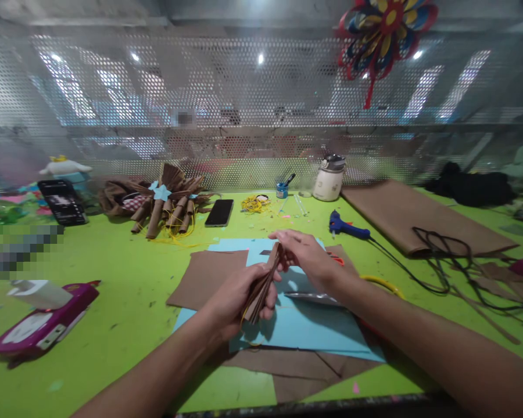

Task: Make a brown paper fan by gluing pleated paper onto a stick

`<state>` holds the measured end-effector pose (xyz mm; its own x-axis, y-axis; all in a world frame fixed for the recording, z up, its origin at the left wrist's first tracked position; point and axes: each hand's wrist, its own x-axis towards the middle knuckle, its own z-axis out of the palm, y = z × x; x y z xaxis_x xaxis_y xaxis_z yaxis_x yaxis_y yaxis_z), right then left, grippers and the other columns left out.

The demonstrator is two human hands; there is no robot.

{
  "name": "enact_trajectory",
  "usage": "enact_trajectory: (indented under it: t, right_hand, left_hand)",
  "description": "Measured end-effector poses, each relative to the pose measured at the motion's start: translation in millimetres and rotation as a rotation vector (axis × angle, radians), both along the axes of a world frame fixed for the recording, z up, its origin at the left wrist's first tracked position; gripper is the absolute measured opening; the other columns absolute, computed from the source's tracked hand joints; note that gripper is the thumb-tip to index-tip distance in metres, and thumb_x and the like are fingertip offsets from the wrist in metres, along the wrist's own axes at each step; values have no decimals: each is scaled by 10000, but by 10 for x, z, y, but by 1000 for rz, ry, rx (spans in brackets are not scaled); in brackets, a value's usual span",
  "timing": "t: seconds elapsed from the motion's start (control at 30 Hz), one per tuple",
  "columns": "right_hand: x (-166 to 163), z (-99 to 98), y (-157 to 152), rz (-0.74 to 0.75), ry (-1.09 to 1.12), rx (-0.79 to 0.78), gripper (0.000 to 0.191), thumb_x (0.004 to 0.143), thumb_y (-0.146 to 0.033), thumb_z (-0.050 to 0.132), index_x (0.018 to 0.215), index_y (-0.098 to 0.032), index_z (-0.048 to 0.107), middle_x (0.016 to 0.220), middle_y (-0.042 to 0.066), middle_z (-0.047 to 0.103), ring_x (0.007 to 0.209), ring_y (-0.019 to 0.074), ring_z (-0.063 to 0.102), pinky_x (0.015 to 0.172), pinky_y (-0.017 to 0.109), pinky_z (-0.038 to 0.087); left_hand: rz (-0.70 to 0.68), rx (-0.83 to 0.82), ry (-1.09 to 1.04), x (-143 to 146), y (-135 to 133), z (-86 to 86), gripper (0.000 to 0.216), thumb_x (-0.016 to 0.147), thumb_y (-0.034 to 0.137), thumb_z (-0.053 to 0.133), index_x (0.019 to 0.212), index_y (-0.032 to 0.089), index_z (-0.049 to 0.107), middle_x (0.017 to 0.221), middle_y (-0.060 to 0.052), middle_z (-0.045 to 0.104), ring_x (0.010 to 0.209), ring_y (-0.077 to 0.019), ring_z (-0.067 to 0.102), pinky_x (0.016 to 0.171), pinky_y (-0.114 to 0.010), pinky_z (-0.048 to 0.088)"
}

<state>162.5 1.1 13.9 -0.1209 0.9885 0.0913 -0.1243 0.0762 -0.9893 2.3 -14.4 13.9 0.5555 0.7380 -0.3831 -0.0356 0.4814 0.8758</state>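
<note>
My left hand (235, 299) is closed around the lower end of a folded stack of brown paper (261, 287), held upright over the table. My right hand (303, 255) pinches the top end of the same folded brown paper. Below them lies a light blue sheet (305, 325) on top of brown paper sheets (203, 276). A pair of scissors (314, 298) rests on the blue sheet just under my right wrist.
On the green table (126, 325): a blue glue gun (346, 227) with a black cord, a black phone (219, 212), a bundle of brown paper rolls (165, 203), yellow string (253, 204), a white jar (329, 179), a large brown sheet (414, 223), a magenta device (43, 322). A perforated metal screen stands behind.
</note>
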Motion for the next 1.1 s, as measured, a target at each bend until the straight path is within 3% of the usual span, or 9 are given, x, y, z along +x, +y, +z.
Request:
enact_trajectory:
  t: [0.2,0.37,0.6,0.9,1.1]
  right_hand:
    - [9,-17,4,-10,-140,59,290,761,-289,602,996,-122,571,526,-46,566,461,98,495,492,241,395]
    - [-7,-13,-5,-53,-183,58,217,736,-236,588,929,-136,590,504,-62,538,428,93,487,459,235,377]
    - [-31,-42,-1,7,-191,100,198,791,-356,571,802,-159,575,507,-54,539,421,89,488,460,240,377]
    - [3,-14,-22,-9,-216,18,197,736,-201,560,918,-132,587,493,-66,534,430,90,483,461,232,372]
    - [-13,-25,-24,-2,-240,36,200,750,-226,539,921,-134,588,459,-72,526,437,103,499,467,239,358]
  left_hand:
    - [-32,-58,-43,4,12,-9,295,904,406,403,879,151,550,557,-21,608,421,-115,563,401,-183,420]
    - [-95,-70,-125,-1,35,-60,384,917,478,367,926,145,557,630,-70,652,516,-165,630,478,-249,501]
    - [-43,1,-31,6,23,-58,313,908,433,432,883,149,560,555,-12,590,412,-100,540,345,-152,359]
    - [-65,17,-39,20,17,-50,285,926,381,405,863,143,548,597,-42,613,469,-116,575,400,-173,410]
    - [-44,-24,-28,23,27,-39,287,912,396,431,873,141,557,585,-40,613,439,-112,556,403,-180,410]
